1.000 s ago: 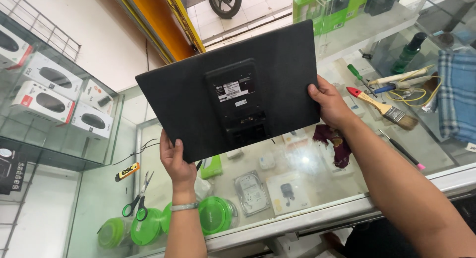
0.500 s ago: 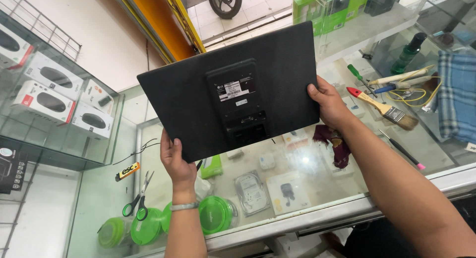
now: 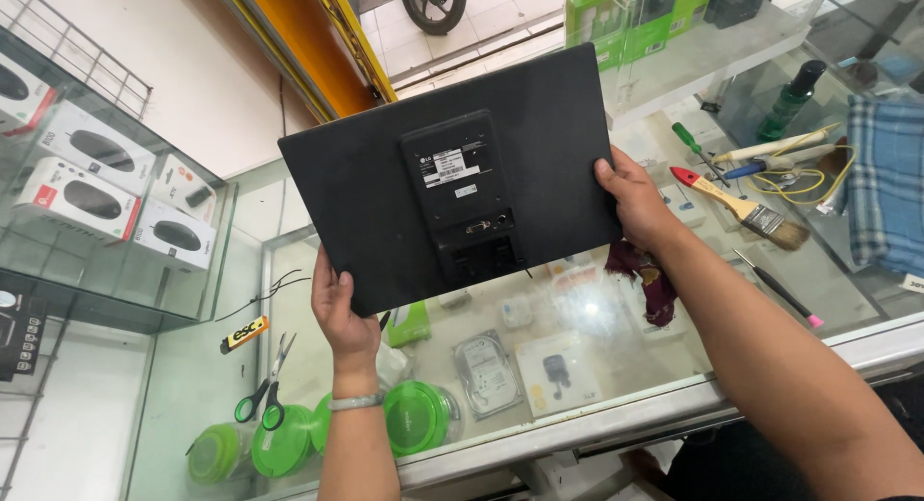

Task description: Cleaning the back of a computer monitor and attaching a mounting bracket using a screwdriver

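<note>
Left hand: you are gripping the lower left corner of the black monitor (image 3: pixel 385 188) with your left hand (image 3: pixel 345 318), thumb on the back side, the other fingers hidden under it.
Right hand: your right hand (image 3: pixel 630 198) is clasping the right edge of the monitor, thumb lying on the back panel, the other fingers wrapped around the edge.
Monitor: you are holding it in the air over the glass counter (image 3: pixel 616 424), tilted, with its back turned to you; a raised middle panel with a white sticker and connector ports is showing.
Under the monitor: a dark red cloth (image 3: pixel 654 289) is lying on the counter just below your right wrist.
Right side: a paintbrush with a red handle (image 3: pixel 741 207) and a green-handled screwdriver (image 3: pixel 695 147) are lying near your right hand.
Left side: green-handled scissors (image 3: pixel 265 390) are resting on the glass, near your left forearm.
</note>
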